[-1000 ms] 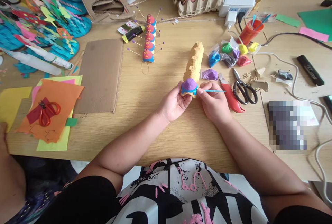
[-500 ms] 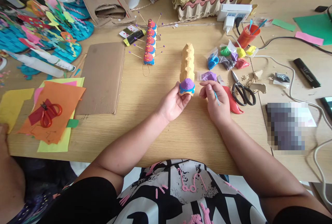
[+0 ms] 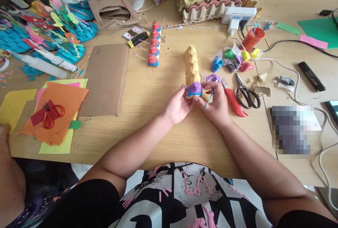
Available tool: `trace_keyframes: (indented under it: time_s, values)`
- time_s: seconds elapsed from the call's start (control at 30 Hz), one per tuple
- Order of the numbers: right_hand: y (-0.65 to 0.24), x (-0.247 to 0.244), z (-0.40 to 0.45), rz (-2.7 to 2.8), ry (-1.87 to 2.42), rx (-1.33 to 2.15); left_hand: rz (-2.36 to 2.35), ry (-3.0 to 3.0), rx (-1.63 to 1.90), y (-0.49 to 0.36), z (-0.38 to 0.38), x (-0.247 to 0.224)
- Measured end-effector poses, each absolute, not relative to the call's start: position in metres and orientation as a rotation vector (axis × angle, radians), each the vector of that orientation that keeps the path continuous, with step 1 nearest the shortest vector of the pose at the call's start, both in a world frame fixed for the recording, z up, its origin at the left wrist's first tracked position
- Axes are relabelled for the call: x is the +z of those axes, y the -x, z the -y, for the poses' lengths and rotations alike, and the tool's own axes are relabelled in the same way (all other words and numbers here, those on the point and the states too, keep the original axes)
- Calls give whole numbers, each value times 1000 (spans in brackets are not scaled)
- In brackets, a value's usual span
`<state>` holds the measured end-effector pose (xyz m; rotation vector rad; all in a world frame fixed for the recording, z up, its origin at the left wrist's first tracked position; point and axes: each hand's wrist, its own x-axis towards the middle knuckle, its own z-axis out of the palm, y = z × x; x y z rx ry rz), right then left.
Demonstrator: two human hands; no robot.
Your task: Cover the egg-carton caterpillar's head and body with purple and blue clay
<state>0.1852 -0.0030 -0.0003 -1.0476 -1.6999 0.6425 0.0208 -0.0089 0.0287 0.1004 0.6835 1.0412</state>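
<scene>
My left hand (image 3: 176, 107) grips the near end of a tan egg-carton strip (image 3: 192, 66), which points away from me. Its nearest bump wears a purple clay cap (image 3: 195, 87) with a blue clay band (image 3: 189, 93) around the lower edge. My right hand (image 3: 218, 105) is at the right side of that bump, its fingertips touching it. A thin blue stick tool (image 3: 209, 99) is held in the same hand, slanting down toward me. Behind the right fingers lies purple clay in a clear wrapper (image 3: 212, 78), partly covered.
A finished-looking caterpillar (image 3: 153, 46) with red caps and pin-like legs stands farther back. At right are a red-handled cutter (image 3: 236, 103), black scissors (image 3: 248, 96), bagged clay (image 3: 217, 63) and an orange cup (image 3: 250, 40). Left lie cardboard (image 3: 104, 80) and coloured paper (image 3: 56, 90). Another person's arm (image 3: 10, 178) shows.
My right hand has moved left with the blue stick and now touches the clay-capped end. The strip has shifted slightly right and tilted.
</scene>
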Motion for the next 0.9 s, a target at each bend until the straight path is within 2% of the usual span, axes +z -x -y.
trace_keyframes:
  time_s: [0.9]
  values:
    - [-184,4,8,1714,1049,604,-886,-326,1231,-28,15,27]
